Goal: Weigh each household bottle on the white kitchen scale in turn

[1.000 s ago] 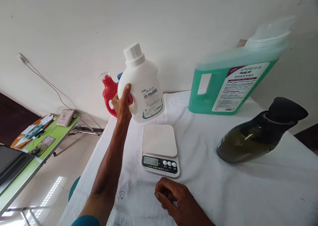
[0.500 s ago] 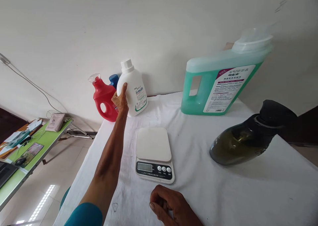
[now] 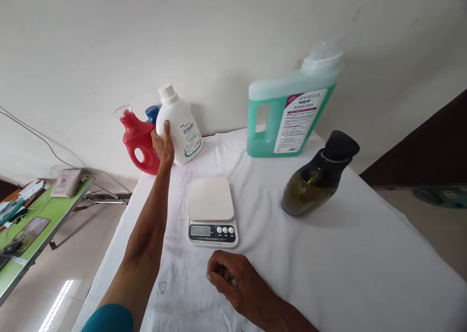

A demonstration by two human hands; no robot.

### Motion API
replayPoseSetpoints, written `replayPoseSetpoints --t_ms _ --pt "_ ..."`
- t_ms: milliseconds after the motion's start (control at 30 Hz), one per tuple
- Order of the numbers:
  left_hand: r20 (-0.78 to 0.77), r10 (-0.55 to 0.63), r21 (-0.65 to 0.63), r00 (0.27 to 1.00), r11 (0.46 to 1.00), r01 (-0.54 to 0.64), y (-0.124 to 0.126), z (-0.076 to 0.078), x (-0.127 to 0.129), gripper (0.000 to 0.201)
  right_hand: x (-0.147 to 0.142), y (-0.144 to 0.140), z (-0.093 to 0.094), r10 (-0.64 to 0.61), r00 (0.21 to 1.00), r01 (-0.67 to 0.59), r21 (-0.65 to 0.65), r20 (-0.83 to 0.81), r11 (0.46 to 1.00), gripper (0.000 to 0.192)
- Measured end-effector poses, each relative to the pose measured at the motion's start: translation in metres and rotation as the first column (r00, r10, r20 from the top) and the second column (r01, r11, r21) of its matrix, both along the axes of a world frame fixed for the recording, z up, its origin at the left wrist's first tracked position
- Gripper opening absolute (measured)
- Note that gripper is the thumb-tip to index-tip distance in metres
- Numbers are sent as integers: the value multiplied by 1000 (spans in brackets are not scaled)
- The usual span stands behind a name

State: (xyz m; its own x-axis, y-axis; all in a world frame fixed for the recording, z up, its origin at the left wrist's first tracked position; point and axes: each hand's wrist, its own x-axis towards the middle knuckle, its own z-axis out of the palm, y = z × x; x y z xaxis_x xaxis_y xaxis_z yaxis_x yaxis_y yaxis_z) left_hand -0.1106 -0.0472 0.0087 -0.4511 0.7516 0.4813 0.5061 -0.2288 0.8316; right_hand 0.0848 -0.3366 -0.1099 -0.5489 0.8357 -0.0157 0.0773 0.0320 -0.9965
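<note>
Four bottles (image 3: 180,128) and a scale (image 3: 211,210) crowd the white-clothed table (image 3: 328,254).

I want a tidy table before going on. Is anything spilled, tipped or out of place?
No spill shows. The white cloth has grey smudges and a small drawn mark near the left forearm. All bottles stand upright; the left hand grips the white bottle.

White bottle (image 3: 179,128): label carries dark Chinese characters above a green band, too small to read here. Green jug (image 3: 288,113): white label with a purple header and lines of small print, none of it legible. Scale (image 3: 212,211): grey display shows no readable digits, and the captions under its three round buttons are too small to make out.
</note>
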Motion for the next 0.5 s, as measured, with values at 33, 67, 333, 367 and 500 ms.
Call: replayPoseSetpoints --t_ms 33,67,333,367,500 --pt "-30 51 -20 998 998 -51 -9 5 4 58 0 0 1 0 1000 0 -6 -4 1000 15" --pt "-64 97 -20 993 995 -98 -19 9 11 71 0 0 2 -2 1000 2 -9 -9 1000 14" --pt "-281 -602 -74 747 790 609 -110 6 132 132 0 1 2 -16 999 15 -18 -28 1000 14" --pt "-263 -701 -153 664 709 688 -120 3 150 130 0 0 2 -13 999 12 -27 -30 1000 13" --pt "-141 -844 -469 518 518 716 -146 -5 201 110 1 0 4 8 999 -10 -62 -41 998 14"
